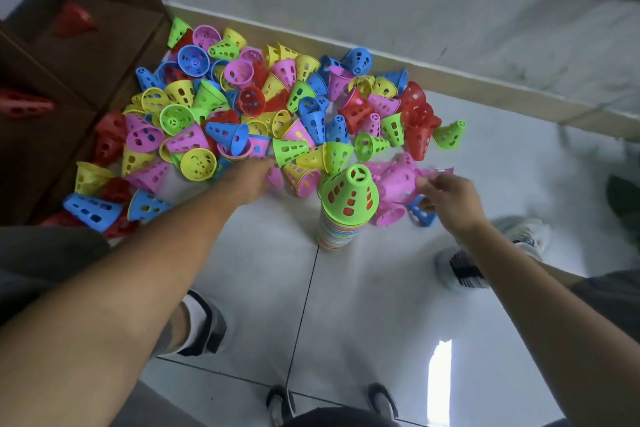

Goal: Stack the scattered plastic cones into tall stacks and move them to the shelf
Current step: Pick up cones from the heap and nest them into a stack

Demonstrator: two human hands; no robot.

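Stack (341, 215) upright on floor, green cone on top. My right hand (446, 199) just right of it, pinching a blurred pink cone (434, 173). Left hand (252, 180) left of stack, in the pile (277, 104); grip unclear.

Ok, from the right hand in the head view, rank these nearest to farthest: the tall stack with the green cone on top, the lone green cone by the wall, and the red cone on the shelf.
1. Tall stack, just left of the right hand.
2. Lone green cone, beyond the hand near the wall.
3. Red cone, far left on the shelf.
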